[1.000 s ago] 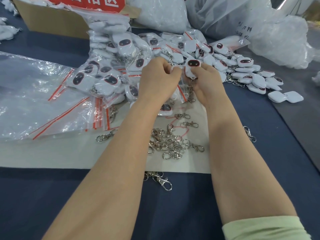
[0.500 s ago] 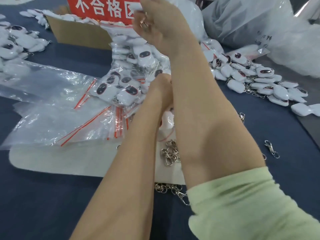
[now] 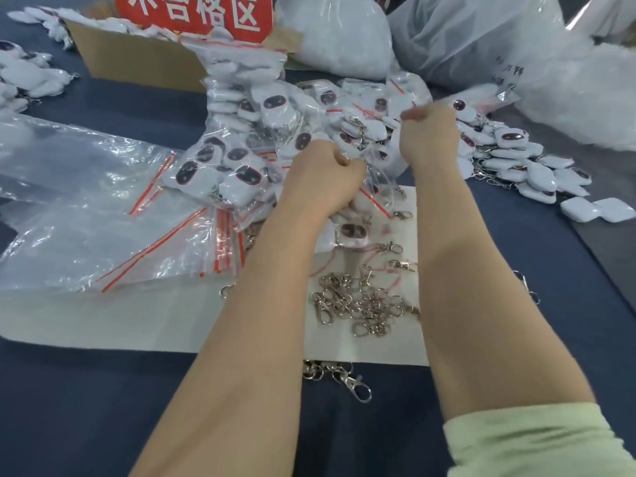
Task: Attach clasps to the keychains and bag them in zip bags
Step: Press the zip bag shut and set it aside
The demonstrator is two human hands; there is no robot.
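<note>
My left hand (image 3: 330, 166) and my right hand (image 3: 430, 132) are curled into fists side by side over the heap of keychains. Between them they pinch a small clear zip bag (image 3: 382, 166) with a red seal line. Its contents are hard to make out through the plastic. A white keychain with a dark face (image 3: 351, 232) lies on the white mat (image 3: 137, 321) just below my left wrist. A pile of silver clasps (image 3: 364, 304) lies on the mat between my forearms.
Empty zip bags (image 3: 103, 235) are stacked at left, bagged keychains (image 3: 241, 160) are heaped beyond them, and loose keychains (image 3: 516, 166) lie at right. A cardboard box (image 3: 137, 60) with a red sign and big plastic sacks (image 3: 481, 39) stand behind. Stray clasps (image 3: 354, 383) lie on the blue cloth.
My right hand, raised high over the box half a second ago, has come down beside my left hand. The clear bag is now stretched between them.
</note>
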